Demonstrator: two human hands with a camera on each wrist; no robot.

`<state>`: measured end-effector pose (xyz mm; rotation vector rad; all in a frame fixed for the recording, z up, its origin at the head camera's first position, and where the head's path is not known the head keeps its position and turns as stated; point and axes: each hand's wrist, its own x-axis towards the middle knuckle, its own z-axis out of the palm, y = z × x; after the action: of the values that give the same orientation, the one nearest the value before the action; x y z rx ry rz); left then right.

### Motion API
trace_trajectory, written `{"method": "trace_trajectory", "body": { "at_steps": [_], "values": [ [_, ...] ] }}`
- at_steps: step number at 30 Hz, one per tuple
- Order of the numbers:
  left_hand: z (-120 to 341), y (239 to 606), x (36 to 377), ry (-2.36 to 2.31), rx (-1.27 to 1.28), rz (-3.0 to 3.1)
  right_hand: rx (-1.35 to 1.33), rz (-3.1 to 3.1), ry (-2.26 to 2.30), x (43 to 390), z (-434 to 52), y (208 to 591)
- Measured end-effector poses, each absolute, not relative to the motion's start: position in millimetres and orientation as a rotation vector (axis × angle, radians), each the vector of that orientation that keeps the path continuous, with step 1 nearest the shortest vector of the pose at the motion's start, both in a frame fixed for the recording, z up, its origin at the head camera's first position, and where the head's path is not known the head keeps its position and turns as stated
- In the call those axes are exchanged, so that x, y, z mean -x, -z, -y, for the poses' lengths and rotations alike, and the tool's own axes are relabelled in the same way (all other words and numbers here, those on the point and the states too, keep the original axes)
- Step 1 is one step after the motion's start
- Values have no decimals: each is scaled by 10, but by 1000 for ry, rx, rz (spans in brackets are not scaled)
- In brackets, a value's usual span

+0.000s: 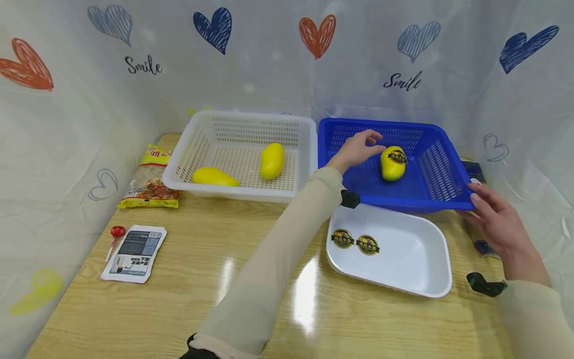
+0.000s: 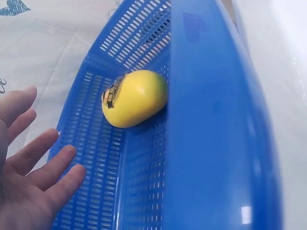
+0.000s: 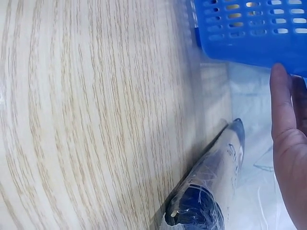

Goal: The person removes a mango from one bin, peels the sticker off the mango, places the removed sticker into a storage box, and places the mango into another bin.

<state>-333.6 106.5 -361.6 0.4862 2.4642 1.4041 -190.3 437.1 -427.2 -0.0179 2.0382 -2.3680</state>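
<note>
A yellow mango (image 1: 392, 164) with a dark and gold sticker lies in the blue basket (image 1: 421, 203). My left hand (image 1: 357, 148) is over that basket, just left of the mango and apart from it, fingers spread and holding nothing in the left wrist view. At the basket's right front corner, my right hand (image 1: 500, 224) grips the rim, the thumb against it and some fingers hidden. Directly in front of the basket sits a white tray (image 1: 403, 254) with two loose-looking round stickers (image 1: 356, 242) at its left end.
A white basket (image 1: 233, 192) holding two mangoes (image 1: 272, 161) stands left of the blue one. Further left are a yellow snack bag (image 1: 152, 177), a flat white packet (image 1: 136, 253) and a red lollipop (image 1: 117, 231). A plastic-wrapped package (image 3: 206, 187) lies by the right edge.
</note>
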Motion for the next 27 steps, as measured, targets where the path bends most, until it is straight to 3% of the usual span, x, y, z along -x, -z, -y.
{"method": "trace_trajectory", "body": {
  "at_steps": [27],
  "values": [
    [-818, 3707, 3422, -1347, -539, -2459, 5, -2070, 2345, 1891, -4341, 4289]
  ]
}}
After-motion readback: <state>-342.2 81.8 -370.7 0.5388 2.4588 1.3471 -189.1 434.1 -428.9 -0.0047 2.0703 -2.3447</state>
